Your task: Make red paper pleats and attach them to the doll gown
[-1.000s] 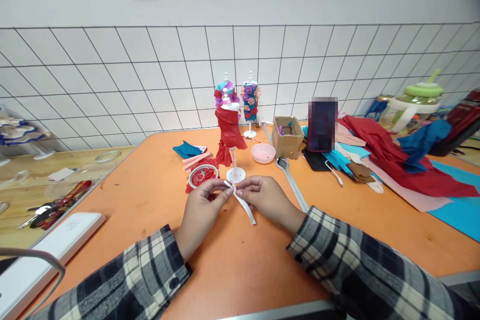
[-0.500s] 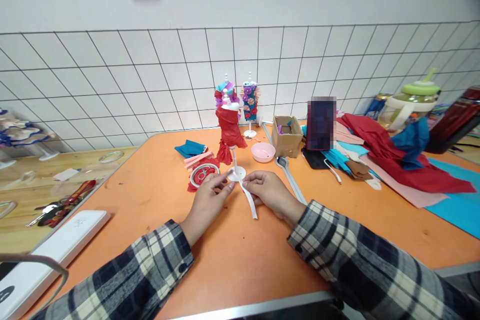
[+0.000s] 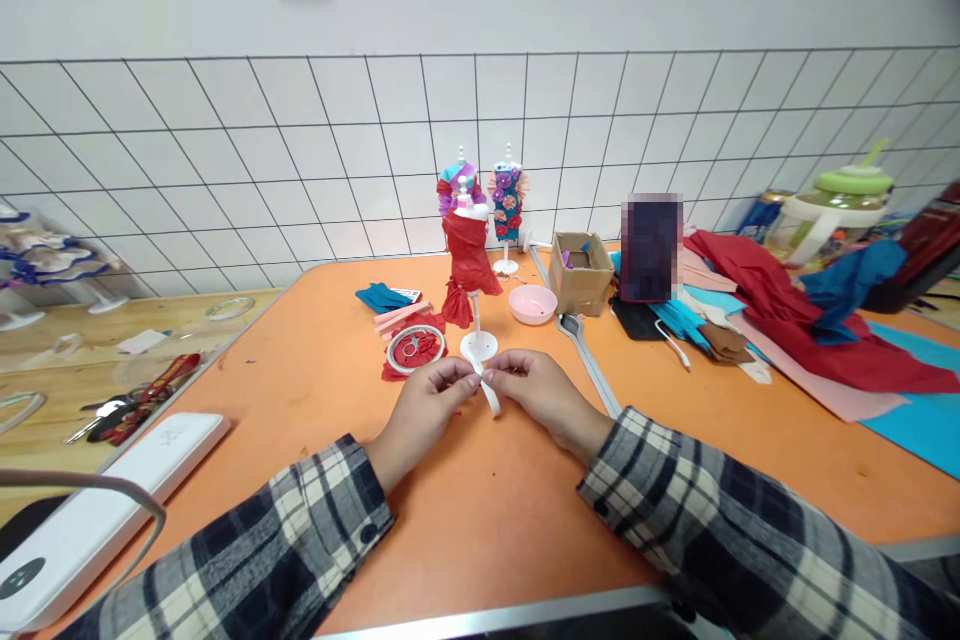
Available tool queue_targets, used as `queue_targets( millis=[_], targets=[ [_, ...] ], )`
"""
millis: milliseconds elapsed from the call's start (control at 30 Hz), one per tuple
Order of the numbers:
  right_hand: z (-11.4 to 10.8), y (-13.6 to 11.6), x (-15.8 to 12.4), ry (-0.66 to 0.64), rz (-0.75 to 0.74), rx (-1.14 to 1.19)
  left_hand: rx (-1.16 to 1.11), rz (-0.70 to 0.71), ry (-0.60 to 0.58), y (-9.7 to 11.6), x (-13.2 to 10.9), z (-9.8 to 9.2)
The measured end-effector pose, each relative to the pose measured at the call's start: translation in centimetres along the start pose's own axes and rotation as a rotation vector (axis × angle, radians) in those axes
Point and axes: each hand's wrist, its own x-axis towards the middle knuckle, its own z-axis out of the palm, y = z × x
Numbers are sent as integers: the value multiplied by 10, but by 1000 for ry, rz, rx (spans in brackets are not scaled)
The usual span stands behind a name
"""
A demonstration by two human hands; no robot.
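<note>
A narrow white strip (image 3: 493, 402) is pinched between my two hands, low over the orange table. My left hand (image 3: 431, 407) closes thumb and fingers on it from the left. From the right, my right hand (image 3: 544, 392) pinches it close by, the fingertips of both hands almost meeting. Whether the strip is paper or tape I cannot tell. Just beyond my fingers stands a small white dress form (image 3: 480, 346) wearing a red dress (image 3: 468, 250). Left of it, a round tape roll (image 3: 390, 352) lies on red scraps with small scissors showing inside the ring.
Behind are two more dressed forms, one with flowers (image 3: 508, 205). A pink bowl (image 3: 533, 304), cardboard box (image 3: 580, 273) and phone (image 3: 649, 250) stand to the right. Red cloth or paper (image 3: 810, 320) spreads at far right. A white power bank (image 3: 112, 520) lies at left.
My left hand has moved in to pinch the strip beside my right fingers. The strip's loose lower end looks shorter and curled. The view has shifted slightly left.
</note>
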Motion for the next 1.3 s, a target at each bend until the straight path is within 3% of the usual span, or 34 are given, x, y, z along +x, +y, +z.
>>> queue_targets(
  millis=[367,467,600,700,867,1067,1300],
  targets=[
    [0,-2,-4,-105,-60,-78,32,56,16,5,-4,-2],
    [1,-3,-7,-82,-231,-197,-77,13,41,7,-8,1],
    [4,-9,-16,35,-550,-422,-422,-83,-21,11,-15,9],
    [4,-12,-21,86,-637,-470,-642,-142,-51,12,-18,12],
    [-2,-10,-14,201,-400,-424,-536,-97,-33,4,-14,9],
    [-4,-8,-4,-37,-212,-148,-428,-49,-73,-1,-12,3],
    [-3,-8,-6,-110,-46,-9,-332,-51,-53,-1,-11,2]
  ],
)
